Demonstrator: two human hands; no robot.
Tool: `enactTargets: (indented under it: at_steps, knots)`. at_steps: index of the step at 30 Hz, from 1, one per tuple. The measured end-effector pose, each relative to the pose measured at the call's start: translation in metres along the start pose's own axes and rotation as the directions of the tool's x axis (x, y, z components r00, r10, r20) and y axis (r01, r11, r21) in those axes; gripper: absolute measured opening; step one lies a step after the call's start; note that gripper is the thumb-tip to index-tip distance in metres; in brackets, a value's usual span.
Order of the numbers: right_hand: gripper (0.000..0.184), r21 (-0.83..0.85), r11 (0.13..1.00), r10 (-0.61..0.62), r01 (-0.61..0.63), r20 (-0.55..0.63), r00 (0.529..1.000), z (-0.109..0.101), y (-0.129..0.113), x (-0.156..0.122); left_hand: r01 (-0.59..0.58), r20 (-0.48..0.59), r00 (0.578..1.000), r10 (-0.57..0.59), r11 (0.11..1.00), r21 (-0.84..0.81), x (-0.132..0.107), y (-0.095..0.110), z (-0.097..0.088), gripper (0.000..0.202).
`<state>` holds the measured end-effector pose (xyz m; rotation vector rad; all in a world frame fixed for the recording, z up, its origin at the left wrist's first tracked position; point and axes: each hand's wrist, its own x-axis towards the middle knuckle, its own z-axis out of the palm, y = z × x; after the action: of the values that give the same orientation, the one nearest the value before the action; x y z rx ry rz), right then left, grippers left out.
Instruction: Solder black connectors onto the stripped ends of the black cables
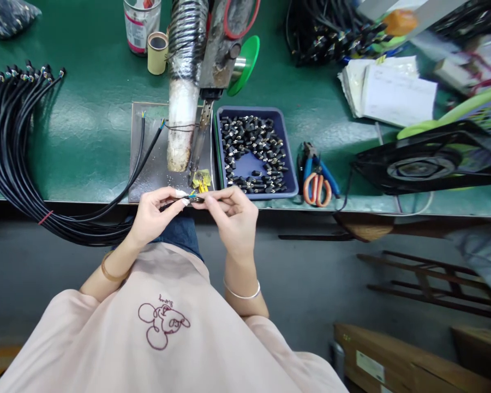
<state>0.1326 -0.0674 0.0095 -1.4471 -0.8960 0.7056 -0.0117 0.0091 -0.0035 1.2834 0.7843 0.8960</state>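
Observation:
My left hand (153, 214) pinches the stripped end of a black cable (169, 206) at the bench's front edge, its coloured wires showing at the fingertips. My right hand (233, 215) is closed on a small black connector (198, 200) and holds it against the cable end. Both hands meet just below a soldering fixture (198, 142) that hangs over a grey metal plate (151, 164). A blue tray (288, 169) of several black connectors lies right of the plate.
A large bundle of black cables (12, 142) curves across the green bench (85, 125) on the left. Two loose cables (141, 158) lie on the plate. Orange-and-blue pliers (317, 183), papers (393, 90), a fan (429, 161), a tape roll (157, 53) and a can (139, 24) stand around.

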Motion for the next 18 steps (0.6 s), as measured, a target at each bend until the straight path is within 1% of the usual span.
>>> enactTargets:
  at_steps: [2,3,4,6,8,10,15,17,18]
  knots:
    - [0.014,-0.032,0.998,-0.052,0.048,-0.139,0.989,0.000,-0.003,-0.002,-0.080,-0.035,0.996,0.084,0.992,0.103,-0.003,0.000,0.002,0.011]
    - [0.014,-0.063,0.996,-0.076,0.066,-0.179,0.981,0.000,-0.004,-0.004,-0.110,-0.035,0.993,0.116,0.983,0.146,-0.004,0.001,0.003,0.009]
    - [0.016,-0.096,0.993,-0.086,0.070,-0.180,0.980,0.000,-0.004,-0.005,-0.133,-0.030,0.990,0.141,0.975,0.180,-0.006,0.001,0.003,0.008]
    - [0.018,-0.132,0.990,-0.055,0.041,-0.100,0.993,0.001,-0.003,-0.006,-0.167,-0.011,0.985,0.174,0.959,0.227,-0.007,0.002,0.003,0.008]
    - [0.016,-0.122,0.992,0.007,-0.009,-0.015,1.000,0.004,0.001,-0.006,-0.191,0.006,0.981,0.196,0.946,0.261,-0.009,0.002,0.004,0.008]
    - [0.014,-0.092,0.995,0.036,-0.035,0.010,0.999,0.006,0.005,-0.005,-0.214,0.024,0.976,0.216,0.933,0.289,-0.010,0.002,0.004,0.010]
    - [0.013,-0.070,0.997,0.034,-0.031,0.047,0.998,0.005,0.009,-0.002,-0.266,0.056,0.963,0.264,0.897,0.352,-0.012,0.004,0.004,0.012]
    - [0.013,-0.118,0.993,0.008,0.000,0.074,0.997,0.002,0.008,0.000,-0.306,0.091,0.951,0.294,0.867,0.394,-0.011,0.004,0.002,0.012]
    - [0.012,-0.166,0.985,-0.025,0.040,0.090,0.996,0.000,0.006,0.000,-0.330,0.127,0.944,0.305,0.843,0.424,-0.011,0.004,0.001,0.013]
